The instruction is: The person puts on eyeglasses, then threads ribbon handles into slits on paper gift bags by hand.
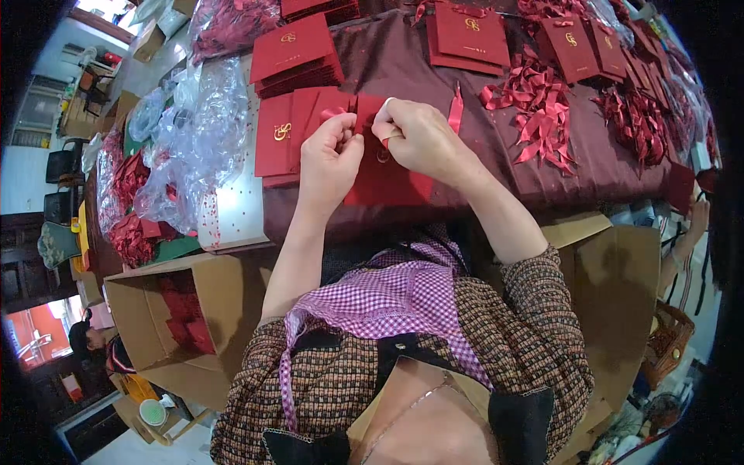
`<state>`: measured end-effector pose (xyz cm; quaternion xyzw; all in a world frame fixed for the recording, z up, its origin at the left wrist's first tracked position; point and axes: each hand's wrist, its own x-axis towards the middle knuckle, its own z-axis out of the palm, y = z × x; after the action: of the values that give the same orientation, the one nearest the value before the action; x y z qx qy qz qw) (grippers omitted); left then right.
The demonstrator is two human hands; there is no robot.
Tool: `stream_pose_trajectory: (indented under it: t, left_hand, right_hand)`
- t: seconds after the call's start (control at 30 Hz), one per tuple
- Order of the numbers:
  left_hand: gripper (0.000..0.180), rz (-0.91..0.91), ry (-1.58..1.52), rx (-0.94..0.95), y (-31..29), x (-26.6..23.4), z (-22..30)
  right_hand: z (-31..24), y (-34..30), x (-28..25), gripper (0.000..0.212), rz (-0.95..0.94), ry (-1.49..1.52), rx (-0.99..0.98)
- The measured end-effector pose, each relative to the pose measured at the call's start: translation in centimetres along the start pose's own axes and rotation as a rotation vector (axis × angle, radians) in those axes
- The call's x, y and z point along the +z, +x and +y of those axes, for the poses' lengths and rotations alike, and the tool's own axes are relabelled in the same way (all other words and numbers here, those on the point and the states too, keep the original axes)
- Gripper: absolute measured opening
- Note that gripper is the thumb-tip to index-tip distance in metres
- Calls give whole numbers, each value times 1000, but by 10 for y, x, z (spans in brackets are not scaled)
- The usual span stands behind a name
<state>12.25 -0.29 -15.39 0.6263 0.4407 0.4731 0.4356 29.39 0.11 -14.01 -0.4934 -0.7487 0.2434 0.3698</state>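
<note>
Both hands work close together over a red paper bag lying on the table's front part. My left hand is closed in a pinch on a shiny red ribbon, which shows above its fingers. My right hand is curled closed just beside it, a bit of red ribbon showing under its fingers; the fingertips are partly hidden. Flat red bags with gold print lie left of my left hand. To the right of my right hand, a loose ribbon strip rests on the dark red tablecloth.
A stack of red bags stands behind on the left, another stack at the back. A ribbon heap lies to the right. Clear plastic wrap covers the left side. Cardboard boxes stand beside me, the left one holding red bags.
</note>
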Motion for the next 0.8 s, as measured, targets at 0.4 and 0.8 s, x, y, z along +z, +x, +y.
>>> stream_pose_trajectory:
  t: [0.4, 0.8]
  left_hand:
    - [24, 69, 427, 352, -3, 9, 4]
    - [20, -218, 328, 371, 0, -5, 7]
  right_hand:
    - [-6, -8, 12, 10, 91, -420, -262]
    - [13, -1, -30, 18, -307, 317, 114]
